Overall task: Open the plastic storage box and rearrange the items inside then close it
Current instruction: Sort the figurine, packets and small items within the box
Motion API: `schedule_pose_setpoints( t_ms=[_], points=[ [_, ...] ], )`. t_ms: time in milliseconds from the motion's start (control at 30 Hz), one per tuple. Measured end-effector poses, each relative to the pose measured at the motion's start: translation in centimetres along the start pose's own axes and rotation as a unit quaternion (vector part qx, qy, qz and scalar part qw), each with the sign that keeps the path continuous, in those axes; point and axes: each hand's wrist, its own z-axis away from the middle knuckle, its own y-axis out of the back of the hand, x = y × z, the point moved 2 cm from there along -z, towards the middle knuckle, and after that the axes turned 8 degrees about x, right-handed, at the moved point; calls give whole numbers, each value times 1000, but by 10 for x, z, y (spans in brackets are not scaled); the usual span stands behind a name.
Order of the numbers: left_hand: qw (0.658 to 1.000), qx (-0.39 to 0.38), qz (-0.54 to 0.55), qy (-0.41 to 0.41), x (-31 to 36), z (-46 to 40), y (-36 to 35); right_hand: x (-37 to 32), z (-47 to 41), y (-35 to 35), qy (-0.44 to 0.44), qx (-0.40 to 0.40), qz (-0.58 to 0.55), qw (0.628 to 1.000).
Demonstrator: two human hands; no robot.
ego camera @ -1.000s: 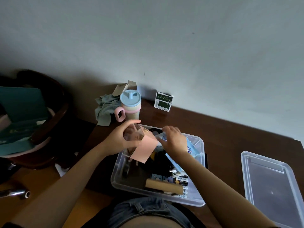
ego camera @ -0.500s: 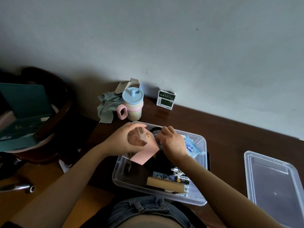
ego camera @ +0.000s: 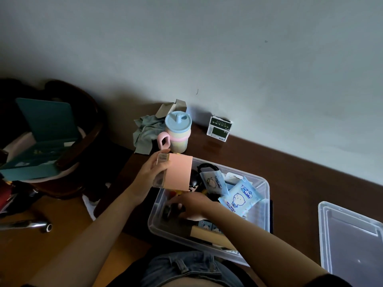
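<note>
The clear plastic storage box (ego camera: pixel 266 189) stands open on the dark wooden table, its lid (ego camera: pixel 352 241) lying flat to the right. My left hand (ego camera: pixel 150 172) holds a pink-faced clear box (ego camera: pixel 178 172) above the box's far-left corner. My right hand (ego camera: pixel 191 206) reaches down into the box's left part with fingers curled round a small dark object (ego camera: pixel 167 210); what it is I cannot tell. Inside lie light blue wipe packets (ego camera: pixel 238 196), a black cable (ego camera: pixel 207 168) and a wooden block (ego camera: pixel 209 235).
A pastel cup with a blue lid (ego camera: pixel 178 133), a grey-green cloth (ego camera: pixel 145 133) and a small green-and-white carton (ego camera: pixel 219 129) stand against the wall behind the box. A dark chair with a teal folder (ego camera: pixel 47 125) is at the left.
My right hand has left the wipe packets at the box's back and dropped into its near-left part. My left hand has turned the pink-faced box upright and raised it a little.
</note>
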Motion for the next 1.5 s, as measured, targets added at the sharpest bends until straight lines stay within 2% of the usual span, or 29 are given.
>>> schedule_pose_setpoints(
  t_ms=[100, 233, 367, 500, 567, 633, 733, 833, 867, 900, 1067, 1200, 1500],
  points=[
    [1000, 5, 12, 10, -2, 3, 0, 2, -16, -12, -35, -25, -39, 998],
    [1000, 12, -24, -15, 1, 8, 0, 2, -25, -26, -32, -67, -40, 996],
    [989, -21, -135, -62, 15, 11, 1, 3, -20, -27, -60, -37, -66, 995],
    [951, -110, -264, -115, 27, 9, -2, 20, 8, -9, -110, 1, -160, 981],
    [917, -153, -342, -134, 31, 8, -9, 28, 25, 0, -134, 9, -238, 962],
    [871, -198, -418, -164, 33, 7, -18, 34, 38, 7, -155, 59, -251, 954],
    [773, -258, -548, -190, 31, 7, -35, 39, 56, 15, -188, 150, -232, 943],
    [659, -299, -655, -215, 19, 9, -49, 39, 70, 19, -202, 200, -201, 937],
    [632, -309, -677, -219, 14, 10, -53, 39, 74, 20, -204, 209, -201, 935],
    [613, -319, -689, -219, 9, 12, -55, 38, 76, 20, -203, 215, -200, 934],
    [563, -367, -712, -205, -16, 18, -62, 38, 77, 16, -198, 233, -187, 934],
    [556, -392, -711, -178, -26, 16, -66, 40, 75, 12, -217, 246, -184, 927],
    [624, -431, -651, -42, -39, 13, -55, 42, 68, 12, -232, 231, -185, 927]
  ],
)
